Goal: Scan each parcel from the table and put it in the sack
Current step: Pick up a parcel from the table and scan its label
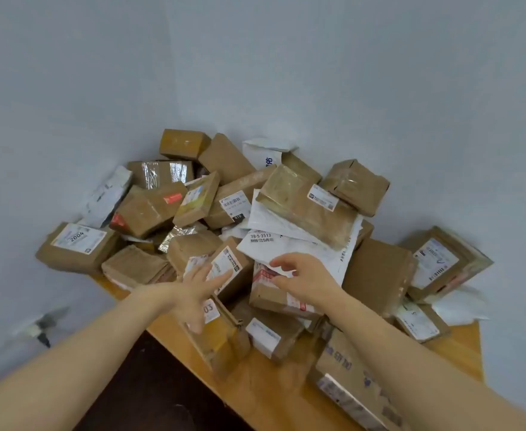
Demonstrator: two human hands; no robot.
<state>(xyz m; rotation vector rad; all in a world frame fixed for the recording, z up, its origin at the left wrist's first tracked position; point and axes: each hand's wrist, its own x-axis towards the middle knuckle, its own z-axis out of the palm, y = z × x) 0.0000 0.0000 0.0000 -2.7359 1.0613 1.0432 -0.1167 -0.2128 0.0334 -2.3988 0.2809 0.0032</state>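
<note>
- Neither grip is grasping anything: left hand (197,289) and right hand (302,279) are reaching, fingers spread, over the parcel heap (286,213).
- Parcels are crowding the worktop (274,387); no sack or scanner visible, so most work seems outstanding.

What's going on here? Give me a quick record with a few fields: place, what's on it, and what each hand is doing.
place: wooden table in a room corner
on it: heap of brown boxes and white mailer bags
left hand: open, fingers spread, at a small labelled box
right hand: open, reaching to a white mailer bag
sack: not in view
scanner: not in view
</note>
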